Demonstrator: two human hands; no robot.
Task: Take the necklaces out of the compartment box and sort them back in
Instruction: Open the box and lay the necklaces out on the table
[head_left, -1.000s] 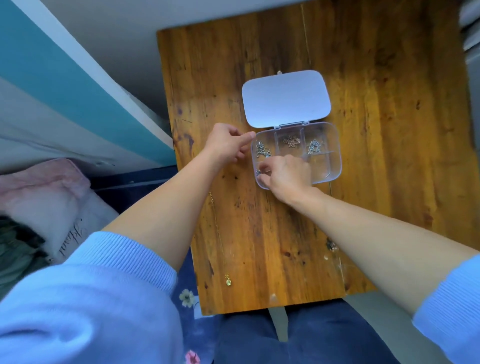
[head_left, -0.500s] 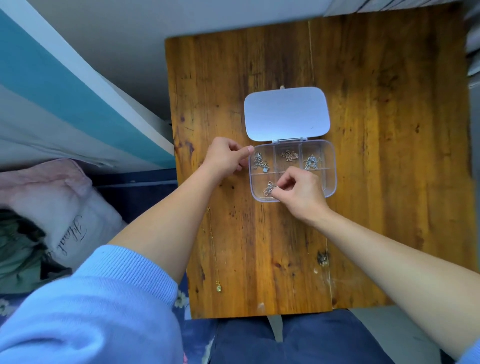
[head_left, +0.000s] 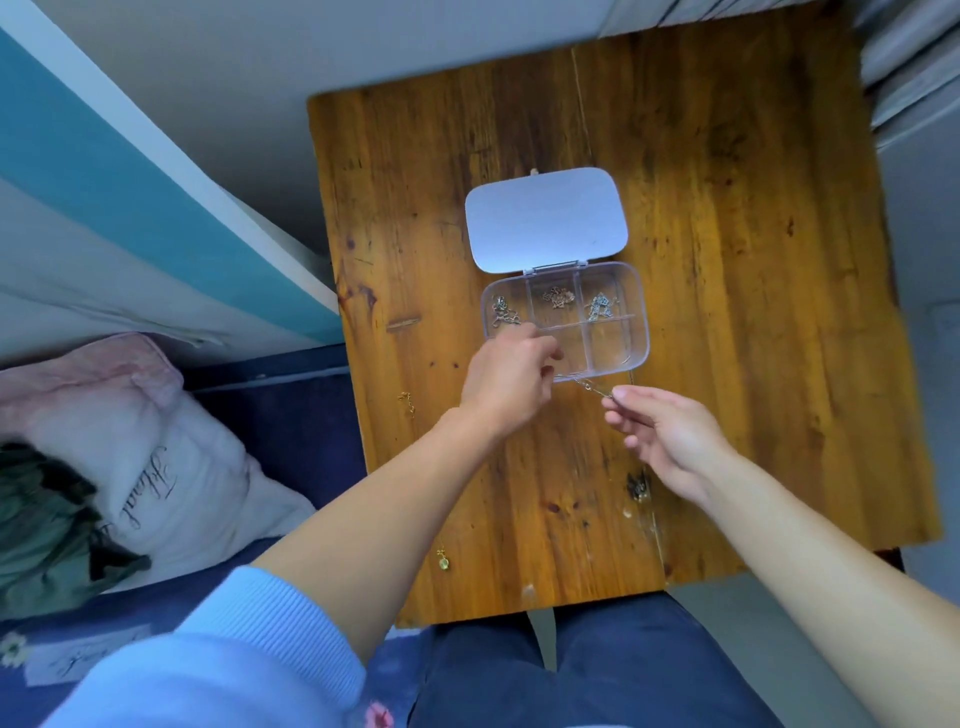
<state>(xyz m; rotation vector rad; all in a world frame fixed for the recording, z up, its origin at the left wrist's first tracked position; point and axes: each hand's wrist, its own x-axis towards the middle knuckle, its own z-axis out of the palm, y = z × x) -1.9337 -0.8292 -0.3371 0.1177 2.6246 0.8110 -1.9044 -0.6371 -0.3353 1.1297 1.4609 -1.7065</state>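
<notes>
Both hands (head_left: 511, 382) now nearer (chain (head_left: 592, 388) between).

Head view: we look steeply down from above, close over our worn brown wooden table (head_left: 727, 260).
Facing: forward, away from our lap.

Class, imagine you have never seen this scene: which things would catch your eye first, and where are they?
First, the clear compartment box in the middle of the wooden table, its lid flung open, with three tangled necklaces in the back row. Then the thin chain stretched between the left hand and right hand, just in front of the box.
</notes>
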